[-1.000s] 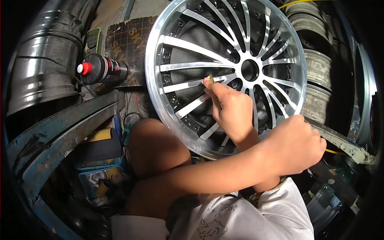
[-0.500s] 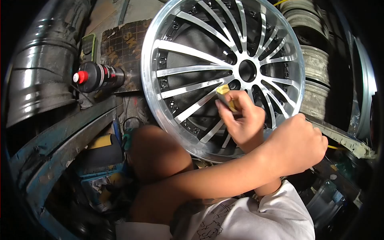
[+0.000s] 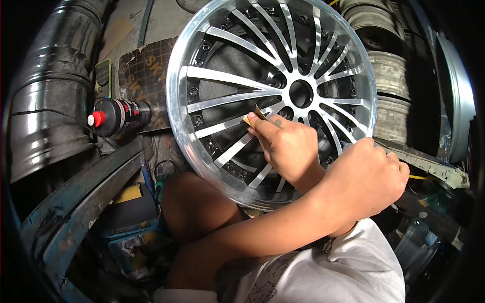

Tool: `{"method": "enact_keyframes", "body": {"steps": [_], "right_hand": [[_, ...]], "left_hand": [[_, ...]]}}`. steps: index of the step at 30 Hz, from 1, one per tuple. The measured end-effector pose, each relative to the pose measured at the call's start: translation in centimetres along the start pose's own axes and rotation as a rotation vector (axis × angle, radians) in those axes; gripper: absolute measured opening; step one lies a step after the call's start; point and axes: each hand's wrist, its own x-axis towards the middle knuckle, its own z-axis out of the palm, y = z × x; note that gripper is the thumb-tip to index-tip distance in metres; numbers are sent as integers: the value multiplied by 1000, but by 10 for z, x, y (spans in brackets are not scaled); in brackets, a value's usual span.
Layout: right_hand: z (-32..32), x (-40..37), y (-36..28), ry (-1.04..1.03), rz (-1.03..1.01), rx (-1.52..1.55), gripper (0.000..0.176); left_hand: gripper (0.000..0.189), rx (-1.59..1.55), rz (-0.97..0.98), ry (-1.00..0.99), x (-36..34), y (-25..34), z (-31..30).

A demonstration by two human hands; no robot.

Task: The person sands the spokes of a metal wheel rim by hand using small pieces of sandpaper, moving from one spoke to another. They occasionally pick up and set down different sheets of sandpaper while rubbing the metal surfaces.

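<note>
A multi-spoke alloy wheel [image 3: 225,77] with a polished lip and bright spoke faces stands tilted before me. My right hand [image 3: 290,149] pinches a small folded piece of sandpaper [image 3: 256,115], yellowish on one side and dark on the other. The sandpaper lies against a spoke left of the center bore. Crossing over my right wrist, my left forearm reaches to the wheel's lower right edge. There my left hand [image 3: 366,177] is closed over the rim, its fingertips hidden.
A dark bottle with a red cap [image 3: 121,117] lies on its side at left, near a phone [image 3: 103,78]. Metal wheel barrels [image 3: 53,101] are stacked at far left, and more wheels [image 3: 386,76] at right. A blue basket [image 3: 129,227] sits lower left beside my knee.
My right hand has moved left with the sandpaper, outward from the wheel's hub. The whole view has shifted slightly. My left hand keeps its place on the rim.
</note>
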Motion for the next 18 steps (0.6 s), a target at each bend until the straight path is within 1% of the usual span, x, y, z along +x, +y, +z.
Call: {"method": "enact_keyframes", "body": {"steps": [1, 4, 5, 9, 12, 13, 16, 17, 18], "right_hand": [[-5, 3, 0, 4, -23, 29, 24], [13, -4, 0, 83, -14, 112, 22], [11, -7, -1, 73, 14, 91, 21], [-2, 2, -7, 115, 86, 219, 22], [15, -7, -4, 106, 82, 223, 21], [14, -7, -3, 102, 64, 226, 15], [21, -5, 1, 124, 33, 147, 14], [13, -7, -3, 60, 89, 168, 18], [13, -5, -4, 65, 98, 175, 18]], "left_hand": [[11, 1, -1, -2, 0, 0, 1], [11, 2, 2, -4, 0, 0, 1], [11, 5, 1, -5, 0, 0, 0], [11, -19, -15, -18, -3, 0, 5], [11, -13, -15, -30, -4, 1, 4], [11, -4, -18, -37, -3, 0, 2], [10, -10, -25, -54, -3, 2, 7], [11, -6, -18, -57, -3, 0, 8], [11, -7, -17, -58, -3, 0, 7]]}}
